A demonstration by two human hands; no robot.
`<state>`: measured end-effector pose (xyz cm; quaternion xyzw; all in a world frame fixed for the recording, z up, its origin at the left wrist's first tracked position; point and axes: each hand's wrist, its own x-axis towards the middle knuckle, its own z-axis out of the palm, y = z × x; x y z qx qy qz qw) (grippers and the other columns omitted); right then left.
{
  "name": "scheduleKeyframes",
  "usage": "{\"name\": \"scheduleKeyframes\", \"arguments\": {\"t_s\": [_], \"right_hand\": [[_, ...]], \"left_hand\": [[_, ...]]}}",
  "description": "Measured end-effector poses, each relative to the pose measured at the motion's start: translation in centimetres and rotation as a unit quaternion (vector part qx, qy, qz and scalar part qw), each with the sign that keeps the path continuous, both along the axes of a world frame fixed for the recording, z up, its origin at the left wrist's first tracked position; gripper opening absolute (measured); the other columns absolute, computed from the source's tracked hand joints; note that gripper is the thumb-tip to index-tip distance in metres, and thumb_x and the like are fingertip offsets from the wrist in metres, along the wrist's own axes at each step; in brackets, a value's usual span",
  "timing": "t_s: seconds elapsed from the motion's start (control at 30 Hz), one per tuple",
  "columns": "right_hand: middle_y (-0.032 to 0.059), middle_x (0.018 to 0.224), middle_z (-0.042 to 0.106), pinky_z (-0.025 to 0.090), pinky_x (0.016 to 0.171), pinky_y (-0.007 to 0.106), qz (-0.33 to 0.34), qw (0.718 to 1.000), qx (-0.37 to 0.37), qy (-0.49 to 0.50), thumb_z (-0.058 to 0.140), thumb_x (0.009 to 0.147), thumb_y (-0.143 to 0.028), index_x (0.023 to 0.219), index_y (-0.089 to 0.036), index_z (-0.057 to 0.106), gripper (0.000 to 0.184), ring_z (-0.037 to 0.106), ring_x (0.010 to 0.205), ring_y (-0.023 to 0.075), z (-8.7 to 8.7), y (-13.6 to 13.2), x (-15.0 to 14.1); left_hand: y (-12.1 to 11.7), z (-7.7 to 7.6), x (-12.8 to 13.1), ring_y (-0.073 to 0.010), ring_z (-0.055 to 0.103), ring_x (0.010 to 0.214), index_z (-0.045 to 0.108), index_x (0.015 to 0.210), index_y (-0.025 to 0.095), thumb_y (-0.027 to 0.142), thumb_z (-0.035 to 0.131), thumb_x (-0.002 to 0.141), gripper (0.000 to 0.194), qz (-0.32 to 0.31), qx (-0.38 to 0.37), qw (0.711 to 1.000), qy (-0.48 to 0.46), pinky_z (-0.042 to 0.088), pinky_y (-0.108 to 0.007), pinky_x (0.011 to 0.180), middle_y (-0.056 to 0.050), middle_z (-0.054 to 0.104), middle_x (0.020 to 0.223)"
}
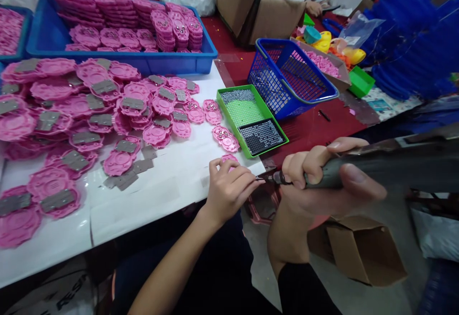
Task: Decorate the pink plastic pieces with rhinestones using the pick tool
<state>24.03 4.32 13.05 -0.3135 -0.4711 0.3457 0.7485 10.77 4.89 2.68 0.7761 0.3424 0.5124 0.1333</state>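
My right hand point(315, 171) is wrapped round the dark body of an electric screwdriver point(340, 162), which points left. Its thin bit point(260, 179) meets the fingertips of my left hand point(231, 186). Those fingers are pinched together at the table's front edge; whatever they hold at the tip is too small to make out. Just behind them a pink plastic piece point(229, 158) partly shows. Beyond it lies another pink plastic piece point(225, 138) with shiny round metal spots. A green tray point(233, 119) holds small screws point(238, 96) and a black perforated plate point(261, 135) filled with screws.
Pink pieces with grey metal plates point(86, 138) are heaped on the white table point(161, 186). Behind them, a blue bin point(125, 61) holds stacked pink pieces. A blue basket point(287, 81) stands beyond the tray. An open cardboard box point(362, 253) sits on the floor. Another person's hand point(314, 8) shows far back.
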Motion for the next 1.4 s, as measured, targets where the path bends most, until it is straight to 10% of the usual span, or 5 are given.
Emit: {"name": "scheduleKeyframes", "arguments": {"t_s": [0.57, 0.9, 1.4], "right_hand": [[-0.0102, 0.048, 0.043, 0.037, 0.035, 0.025, 0.015, 1.000, 0.000, -0.022, 0.065, 0.081, -0.033, 0.090, -0.025, 0.064, 0.012, 0.036, 0.031, 0.0098, -0.8, 1.6, -0.8], [-0.0107, 0.047, 0.038, 0.031, 0.032, 0.025, 0.040, 0.998, -0.026, -0.036, 0.063, 0.084, -0.032, 0.092, -0.028, 0.063, 0.008, 0.029, 0.030, 0.0092, -4.1, 3.1, -3.4], [-0.0112, 0.048, 0.041, 0.032, 0.035, 0.024, 0.021, 0.997, -0.045, -0.060, 0.061, 0.084, -0.031, 0.092, -0.028, 0.063, 0.009, 0.030, 0.031, 0.0092, -5.1, 3.2, -5.0]], "left_hand": [[0.0, -0.3, -1.2, -0.0219, 0.064, 0.085, 0.067, 0.088, 0.020, 0.039, 0.073, 0.095, 0.021, 0.054, -0.018, 0.997, 0.060, 0.031, -0.042, 0.085, -0.001, 0.077, 0.086], [-0.4, -1.6, -3.8, -0.0274, 0.065, 0.115, 0.064, 0.127, 0.019, 0.039, 0.077, 0.092, 0.042, 0.016, -0.139, 0.983, 0.122, 0.036, -0.044, 0.093, -0.009, 0.075, 0.124], [0.0, -1.1, -3.5, -0.0280, 0.065, 0.112, 0.067, 0.117, 0.023, 0.024, 0.082, 0.086, 0.034, 0.004, -0.204, 0.974, 0.094, 0.033, -0.045, 0.089, -0.002, 0.079, 0.104]]}}
